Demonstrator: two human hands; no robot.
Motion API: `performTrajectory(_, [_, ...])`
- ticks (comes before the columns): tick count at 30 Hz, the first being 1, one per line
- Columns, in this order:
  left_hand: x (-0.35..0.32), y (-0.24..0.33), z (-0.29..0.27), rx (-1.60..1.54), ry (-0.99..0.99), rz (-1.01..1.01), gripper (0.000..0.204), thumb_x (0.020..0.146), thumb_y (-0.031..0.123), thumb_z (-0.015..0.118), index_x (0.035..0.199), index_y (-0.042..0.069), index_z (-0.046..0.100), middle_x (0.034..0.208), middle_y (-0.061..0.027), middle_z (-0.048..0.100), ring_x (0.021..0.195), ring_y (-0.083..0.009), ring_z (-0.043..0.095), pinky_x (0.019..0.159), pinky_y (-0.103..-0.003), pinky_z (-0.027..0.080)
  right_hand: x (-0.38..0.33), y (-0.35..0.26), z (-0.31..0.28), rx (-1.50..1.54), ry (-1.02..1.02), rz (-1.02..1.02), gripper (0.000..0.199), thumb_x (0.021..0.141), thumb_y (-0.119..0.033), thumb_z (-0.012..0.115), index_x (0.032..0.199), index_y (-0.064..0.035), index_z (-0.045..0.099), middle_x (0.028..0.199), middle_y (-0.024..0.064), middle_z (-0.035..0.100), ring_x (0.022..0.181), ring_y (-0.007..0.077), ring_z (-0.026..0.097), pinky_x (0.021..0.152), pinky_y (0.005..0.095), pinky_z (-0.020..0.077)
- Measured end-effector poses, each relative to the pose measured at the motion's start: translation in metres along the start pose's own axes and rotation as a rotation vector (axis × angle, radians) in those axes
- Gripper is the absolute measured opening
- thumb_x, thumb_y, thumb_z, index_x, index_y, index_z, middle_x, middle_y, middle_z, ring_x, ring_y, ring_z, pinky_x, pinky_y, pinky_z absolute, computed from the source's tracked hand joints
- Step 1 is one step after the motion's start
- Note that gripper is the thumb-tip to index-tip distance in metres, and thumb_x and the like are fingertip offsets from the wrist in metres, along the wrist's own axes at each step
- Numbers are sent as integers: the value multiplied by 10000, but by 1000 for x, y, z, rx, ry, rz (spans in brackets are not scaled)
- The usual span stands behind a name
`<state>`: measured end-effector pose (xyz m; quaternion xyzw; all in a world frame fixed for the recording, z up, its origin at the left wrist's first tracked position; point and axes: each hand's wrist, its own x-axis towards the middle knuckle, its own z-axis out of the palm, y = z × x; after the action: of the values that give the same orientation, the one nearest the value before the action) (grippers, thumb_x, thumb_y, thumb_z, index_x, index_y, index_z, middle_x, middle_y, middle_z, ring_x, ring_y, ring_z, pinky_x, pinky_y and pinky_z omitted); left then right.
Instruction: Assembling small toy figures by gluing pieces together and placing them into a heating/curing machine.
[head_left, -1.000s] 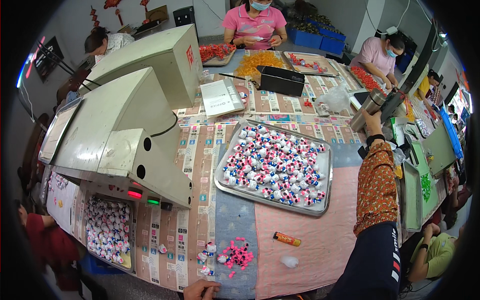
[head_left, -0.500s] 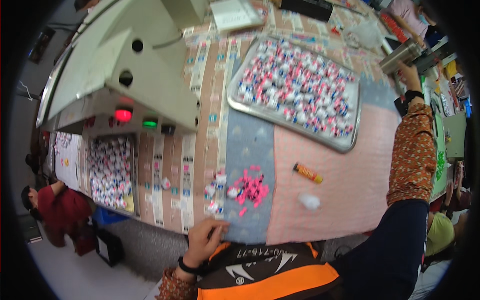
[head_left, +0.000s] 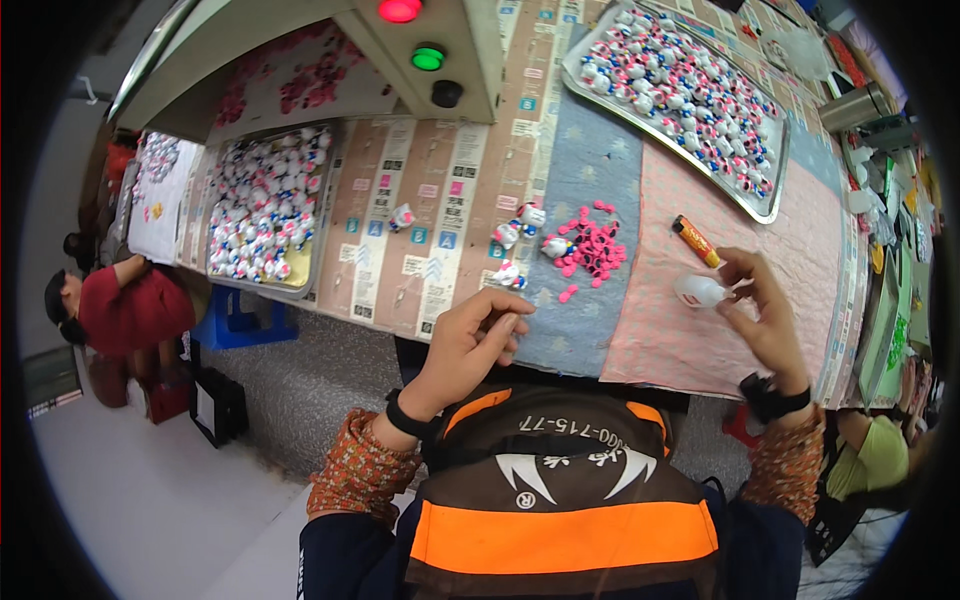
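At the near edge of the table [head_left: 660, 340], seen from the head camera, our right hand [head_left: 762, 315] closes its fingertips around a small white bottle [head_left: 698, 290] that rests on the pink cloth, just below an orange tube [head_left: 695, 240]. Our left hand [head_left: 470, 345] hovers at the table edge with the fingers loosely curled and nothing in them. Just beyond its fingertips, a few small white figurines [head_left: 520, 240] stand beside a heap of small pink pieces [head_left: 590, 250] on the grey-blue cloth. Farther up, a metal tray [head_left: 770, 205] is packed with more of the same figurines, and a second full tray [head_left: 320, 215] sits to the left, under a pale machine with a red lamp [head_left: 400, 10] and a green lamp [head_left: 428, 58].

We judge that we are at the step of taking up the bottle, with assembly of a figurine not yet begun. Lifting the bottle cleanly off the cloth while the free hand picks one figurine from the loose group seems to us the likely demand, without scattering the pink heap right beside it.
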<state>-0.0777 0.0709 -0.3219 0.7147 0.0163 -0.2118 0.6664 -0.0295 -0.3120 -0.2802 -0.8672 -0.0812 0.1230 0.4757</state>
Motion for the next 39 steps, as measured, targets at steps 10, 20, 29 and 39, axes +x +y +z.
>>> performTrajectory(10, [12,8,-23,154,294,146,171,999,98,565,1149,37,618,908,10,625,707,-41,561,579,-198,476,-8,18,68,-61,201,-141,333,912,-65,674,1236,-73,595,1151,44,569,1016,131,563,848,268,467])
performTrajectory(20, [58,30,-14,1012,420,275,326,872,273,718,1091,58,609,914,-111,652,914,-327,626,781,-452,490,-33,-34,80,439,126,35,190,972,-109,640,1131,-26,575,1053,52,633,952,102,580,862,263,460])
performTrajectory(29, [16,55,1,610,248,371,275,940,141,655,1179,41,564,949,-78,601,836,-171,622,663,-302,523,-51,-56,95,473,7,-61,249,977,-158,647,1168,-37,544,1035,54,637,942,101,577,833,262,466])
performTrajectory(39, [-64,30,36,-339,-168,-10,385,989,64,609,1360,36,511,1170,-63,610,994,-84,605,680,-210,570,-52,-84,146,827,-186,-137,329,991,-123,629,1279,-25,504,1171,70,605,1033,106,567,890,270,461])
